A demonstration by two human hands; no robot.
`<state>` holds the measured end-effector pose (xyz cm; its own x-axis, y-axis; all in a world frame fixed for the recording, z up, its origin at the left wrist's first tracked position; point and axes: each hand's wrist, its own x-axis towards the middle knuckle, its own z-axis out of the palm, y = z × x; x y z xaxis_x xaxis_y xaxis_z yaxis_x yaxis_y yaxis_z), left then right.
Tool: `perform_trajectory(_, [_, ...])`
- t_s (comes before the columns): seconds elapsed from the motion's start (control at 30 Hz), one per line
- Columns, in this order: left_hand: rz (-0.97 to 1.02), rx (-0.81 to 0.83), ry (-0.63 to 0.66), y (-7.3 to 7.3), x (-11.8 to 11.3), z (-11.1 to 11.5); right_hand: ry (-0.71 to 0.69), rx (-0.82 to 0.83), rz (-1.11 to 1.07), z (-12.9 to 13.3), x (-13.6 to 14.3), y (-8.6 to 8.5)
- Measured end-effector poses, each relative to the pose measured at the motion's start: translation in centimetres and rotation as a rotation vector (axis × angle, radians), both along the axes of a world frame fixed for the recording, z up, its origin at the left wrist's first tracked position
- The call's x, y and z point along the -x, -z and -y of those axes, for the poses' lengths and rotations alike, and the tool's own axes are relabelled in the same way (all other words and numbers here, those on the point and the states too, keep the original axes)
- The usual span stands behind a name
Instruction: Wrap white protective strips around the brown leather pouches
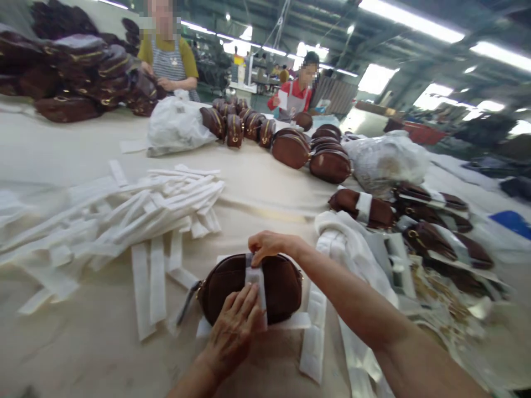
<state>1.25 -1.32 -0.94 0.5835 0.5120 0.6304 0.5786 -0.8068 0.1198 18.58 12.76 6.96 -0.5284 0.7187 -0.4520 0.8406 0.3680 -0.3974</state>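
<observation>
A dark brown oval bag [282, 290] lies on the pale table at the lower middle, with a white strip [256, 276] running across its front from top to bottom. My left hand [236, 318] rests on the lower part of this strip, fingers stretched out against the bag. At the bag's top edge, my right hand [265, 246] pinches the strip's upper end with thumb and fingers. Another white strip [301, 320] lies partly beneath the bag. The zipper pull [188, 301] hangs out at the bag's left end.
Loose white strips [166, 210] are heaped at left. Wrapped brown bags [440, 240] and white rolled material [352, 254] lie at right. Farther back stand rows of brown bags [290, 146], plastic bags [178, 124] and a large pile [70, 72]. Two people are across the table.
</observation>
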Motion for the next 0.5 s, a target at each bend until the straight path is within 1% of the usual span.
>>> perform_trajectory(0.07, [0.030, 0.001, 0.006, 0.4, -0.1, -0.2, 0.047, -0.019, -0.018, 0.1, -0.2, -0.1])
perform_trajectory(0.13, [0.063, 0.011, 0.015, 0.8, -0.1, -0.3, 0.116, -0.104, -0.021, 0.8, -0.3, -0.4])
perform_trajectory(0.2, [0.099, 0.010, 0.012, 1.1, -0.1, -0.4, 0.190, -0.231, -0.024, 2.4, -0.2, -0.6])
perform_trajectory(0.23, [0.105, 0.001, 0.011, 1.2, 0.0, -0.4, 0.199, -0.295, -0.034, 3.6, 0.0, -0.6])
perform_trajectory(0.27, [0.094, -0.016, 0.017, 1.4, 0.1, -0.5, 0.169, -0.361, -0.056, 4.9, 0.2, -0.4])
perform_trajectory(0.33, [0.042, -0.065, 0.042, 1.7, 0.5, -0.6, 0.023, -0.496, -0.101, 7.6, 0.5, 0.4])
perform_trajectory(0.4, [-0.013, -0.114, 0.070, 2.0, 0.9, -0.9, -0.111, -0.622, -0.111, 9.8, 0.7, 1.6])
perform_trajectory(0.43, [-0.020, -0.139, 0.077, 2.2, 1.2, -1.0, -0.135, -0.675, -0.102, 10.6, 0.8, 2.1])
perform_trajectory(0.5, [-0.010, -0.181, 0.090, 2.6, 1.5, -1.3, -0.117, -0.744, -0.079, 11.7, 0.8, 3.1])
